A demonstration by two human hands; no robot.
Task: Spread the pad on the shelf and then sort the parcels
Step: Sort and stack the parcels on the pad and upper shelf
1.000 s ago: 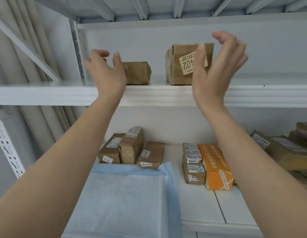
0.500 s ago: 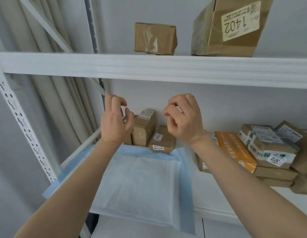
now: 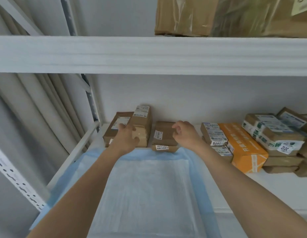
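Both hands have dropped from the upper shelf level of a second ago to the lower shelf and now reach over the pad toward the parcels at the back. At far left, beyond the left arm, pale pleated curtains point(image 3: 37, 117) hang behind the white perforated shelf upright point(image 3: 15, 182). Under both forearms lies the light blue, white-centred absorbent pad point(image 3: 146, 189), spread flat on the white lower shelf board point(image 3: 269, 191), its left edge overhanging the shelf rail. The left hand point(image 3: 126, 139) rests against two brown cardboard parcels: the flat labelled brown parcel point(image 3: 115, 129) just to its left and the upright brown taped parcel point(image 3: 142, 124) under its fingertips; whether the fingers actually grip either cannot be told. Between the two hands sits the low brown cardboard parcel with a white side label point(image 3: 164, 134), at the pad's far edge. The right hand point(image 3: 183, 133) hovers at that parcel's right top corner with fingers loosely curled, holding nothing visible. Right of the right hand stand the small label-covered brown parcels point(image 3: 213, 134), then the long orange carton point(image 3: 242, 146), then the stack of brown parcels with green-printed tape point(image 3: 276, 140). Above both hands, two large brown tape-wrapped cardboard boxes point(image 3: 183, 16) stand on the white upper shelf beam point(image 3: 149, 55).
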